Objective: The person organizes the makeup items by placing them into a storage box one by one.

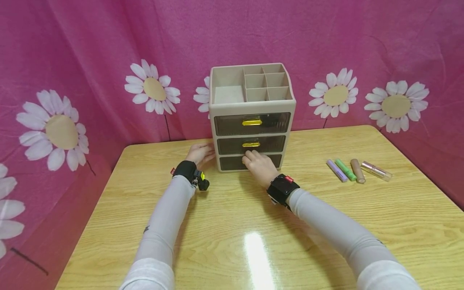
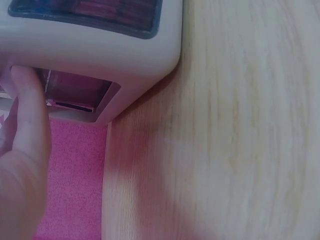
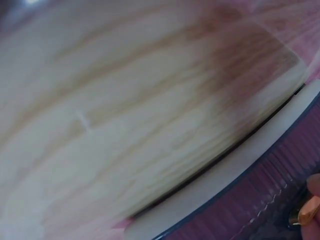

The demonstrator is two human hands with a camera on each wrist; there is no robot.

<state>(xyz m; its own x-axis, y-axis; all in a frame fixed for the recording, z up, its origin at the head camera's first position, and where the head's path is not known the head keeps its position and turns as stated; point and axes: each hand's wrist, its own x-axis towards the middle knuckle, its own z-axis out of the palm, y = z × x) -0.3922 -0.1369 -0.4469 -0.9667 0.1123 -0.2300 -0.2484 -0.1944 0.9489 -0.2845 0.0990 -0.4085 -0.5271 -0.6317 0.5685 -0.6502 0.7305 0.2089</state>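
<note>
A beige drawer organizer [image 1: 252, 104] with dark see-through drawers stands at the back of the table. Low on its front, my right hand [image 1: 260, 167] pinches the gold handle [image 3: 308, 212] of the bottom drawer [image 1: 230, 163]; fingertips [image 3: 314, 184] show beside that handle in the right wrist view. My left hand [image 1: 200, 154] is against the organizer's left side, fingers extended. In the left wrist view, one finger [image 2: 29, 95] reaches to the edge of a side opening [image 2: 75, 92]; its tip is partly hidden. All the drawers look closed.
To the right on the wooden table [image 1: 224, 225] lie a purple tube [image 1: 336, 170], a green tube [image 1: 345, 169], a brown tube [image 1: 357, 170] and a pink clear-ended tube [image 1: 377, 171]. A pink flowered curtain [image 1: 235, 32] hangs behind. The organizer's top has several open compartments.
</note>
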